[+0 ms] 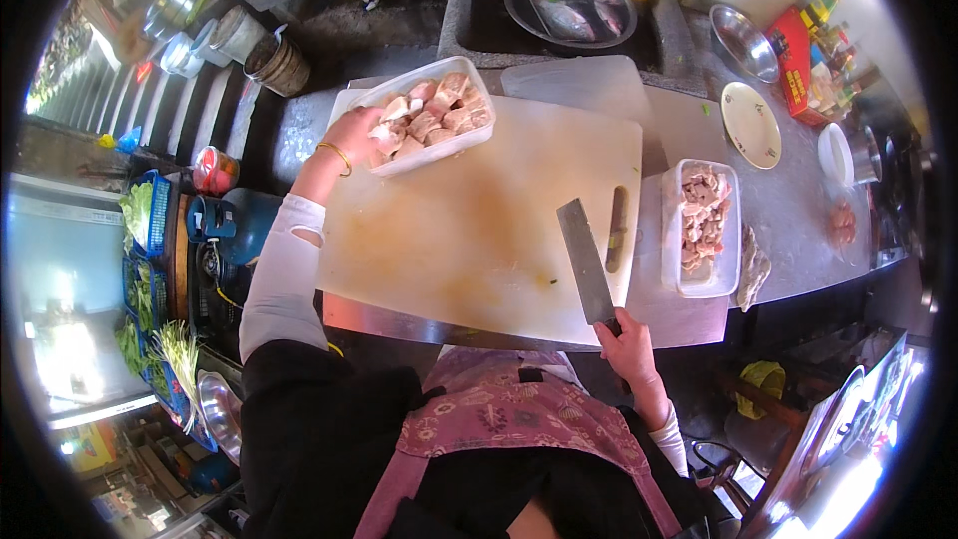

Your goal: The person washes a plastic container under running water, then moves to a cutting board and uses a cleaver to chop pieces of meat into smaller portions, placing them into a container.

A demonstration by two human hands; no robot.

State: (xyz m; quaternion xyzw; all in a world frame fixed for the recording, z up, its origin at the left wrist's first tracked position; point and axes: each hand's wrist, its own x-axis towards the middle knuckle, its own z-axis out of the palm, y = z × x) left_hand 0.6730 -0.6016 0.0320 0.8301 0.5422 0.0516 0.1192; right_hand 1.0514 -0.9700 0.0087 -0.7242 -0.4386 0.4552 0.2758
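Observation:
My left hand (358,136) reaches over the left end of a clear plastic tub (441,152) at the cutting board's far left, its fingertips among large chunks of meat (426,123); whether they grip a piece cannot be told. In my right hand (630,348) is the handle of a cleaver (586,262), its blade pointing away over the board's near right part. The white cutting board (464,239) lies before me. To its right, a second plastic tub (700,284) holds smaller cut pieces of meat (703,213).
A stone sink (483,15) beyond the board holds a metal basin (516,11) with fish. On the right stand a patterned plate (751,126), a steel bowl (743,41) and a red box (795,67) of bottles. A cloth (754,269) lies by the second tub.

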